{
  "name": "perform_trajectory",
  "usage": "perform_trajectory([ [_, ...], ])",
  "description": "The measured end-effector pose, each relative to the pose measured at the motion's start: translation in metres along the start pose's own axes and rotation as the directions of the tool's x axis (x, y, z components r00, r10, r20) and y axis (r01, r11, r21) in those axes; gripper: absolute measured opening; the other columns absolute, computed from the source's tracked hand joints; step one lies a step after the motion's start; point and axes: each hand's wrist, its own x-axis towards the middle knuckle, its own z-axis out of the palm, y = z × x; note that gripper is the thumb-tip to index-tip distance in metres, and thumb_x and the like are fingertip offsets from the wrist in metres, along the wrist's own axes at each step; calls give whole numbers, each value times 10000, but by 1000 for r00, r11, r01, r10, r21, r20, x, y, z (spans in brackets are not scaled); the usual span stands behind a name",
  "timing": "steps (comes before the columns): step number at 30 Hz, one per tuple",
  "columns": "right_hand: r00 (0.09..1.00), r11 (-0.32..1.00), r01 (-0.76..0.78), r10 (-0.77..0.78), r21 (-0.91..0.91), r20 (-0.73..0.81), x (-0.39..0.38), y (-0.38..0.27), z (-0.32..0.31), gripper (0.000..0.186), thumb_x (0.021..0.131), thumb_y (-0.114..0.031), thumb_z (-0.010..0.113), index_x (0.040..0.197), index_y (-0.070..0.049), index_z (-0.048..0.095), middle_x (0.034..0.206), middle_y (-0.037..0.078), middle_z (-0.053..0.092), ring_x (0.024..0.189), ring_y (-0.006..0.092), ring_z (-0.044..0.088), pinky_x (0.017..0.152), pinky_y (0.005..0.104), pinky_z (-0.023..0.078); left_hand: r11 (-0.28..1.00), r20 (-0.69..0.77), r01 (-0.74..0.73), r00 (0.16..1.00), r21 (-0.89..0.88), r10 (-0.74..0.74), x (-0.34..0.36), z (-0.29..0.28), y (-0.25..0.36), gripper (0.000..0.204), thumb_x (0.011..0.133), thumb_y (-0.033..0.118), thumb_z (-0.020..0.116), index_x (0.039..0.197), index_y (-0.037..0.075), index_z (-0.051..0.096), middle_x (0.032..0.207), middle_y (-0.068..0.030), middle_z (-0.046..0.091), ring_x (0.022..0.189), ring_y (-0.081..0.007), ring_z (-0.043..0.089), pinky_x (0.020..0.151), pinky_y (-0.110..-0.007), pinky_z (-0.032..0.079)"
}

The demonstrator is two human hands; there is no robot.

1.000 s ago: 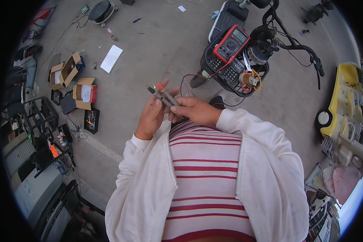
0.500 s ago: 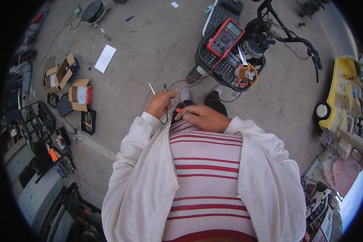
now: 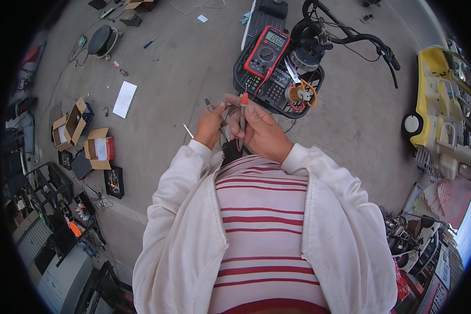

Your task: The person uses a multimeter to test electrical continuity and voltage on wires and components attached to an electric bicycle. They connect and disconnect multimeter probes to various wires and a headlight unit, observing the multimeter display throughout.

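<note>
My left hand (image 3: 209,128) is closed around a black test probe (image 3: 208,103), its tip pointing up and away. A thin white pen-like stick (image 3: 188,130) also sticks out on the left side of this hand. Close beside it, my right hand (image 3: 267,132) grips a red-collared test probe (image 3: 244,106), held upright. Test leads run between the hands, partly hidden by the fingers. Just beyond, a red multimeter (image 3: 267,54) with a lit display lies on a black basket (image 3: 317,78). A round orange-brown part with an orange wire loop (image 3: 296,94) rests at the basket's right side.
A scooter's handlebar (image 3: 358,37) with loose wiring stands behind the basket. On the floor at left are open cardboard boxes (image 3: 97,148), a white sheet (image 3: 125,99), a screwdriver (image 3: 150,42) and a round stool (image 3: 102,41). A yellow vehicle (image 3: 426,99) is at right.
Both hands have come closer together and further out from my body. My right hand has turned the red probe upright. The whole view has shifted, with the multimeter now further left.
</note>
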Motion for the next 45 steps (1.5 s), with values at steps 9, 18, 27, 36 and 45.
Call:
perform_trajectory([
  [9, 957, 866, 283, -286, 412, -56, 52, -56, -25, 368, 1006, -262, 441, 1247, 10, 502, 871, 52, 554, 828, 149, 515, 844, 334, 450, 951, -61, -309, 950, -30, 307, 7, 66, 78, 187, 963, 158, 511, 1017, -20, 538, 947, -115, 624, 807, -189, 667, 580, -254, 536],
  [18, 942, 775, 98, -274, -624, -192, 50, -60, -71, 286, 952, -216, 546, 1139, -15, 626, 905, 26, 639, 726, 110, 555, 687, 251, 460, 934, 83, -348, 931, -80, 354, -13, 100, 99, 144, 945, 88, 534, 1013, -37, 512, 990, -155, 632, 890, -239, 681, 699, -268, 567],
  [27, 932, 736, 90, -299, -671, -204, 46, -66, -68, 265, 913, -190, 586, 1015, 45, 656, 885, 90, 682, 835, 127, 619, 758, 271, 486, 926, 222, -374, 908, 49, 355, -13, 94, 96, 94, 932, 50, 542, 997, -15, 523, 988, -154, 635, 878, -248, 678, 756, -300, 576],
  [36, 949, 681, 71, -270, -728, -161, 47, -70, -73, 219, 899, -176, 591, 992, 11, 656, 828, 55, 662, 747, 114, 583, 705, 272, 471, 925, 286, -371, 897, 78, 336, -15, 94, 99, 144, 926, 66, 553, 1004, -52, 523, 973, -171, 646, 867, -239, 679, 774, -300, 570],
  [45, 919, 690, 98, -340, -717, -202, 48, -63, -76, 207, 934, -174, 558, 1023, -9, 645, 938, 56, 651, 834, 114, 571, 758, 260, 461, 958, 59, -281, 959, 63, 278, -33, 87, 103, 322, 993, 337, 474, 1072, 32, 543, 735, 21, 429, 531, -53, 323, 462, -193, 263],
])
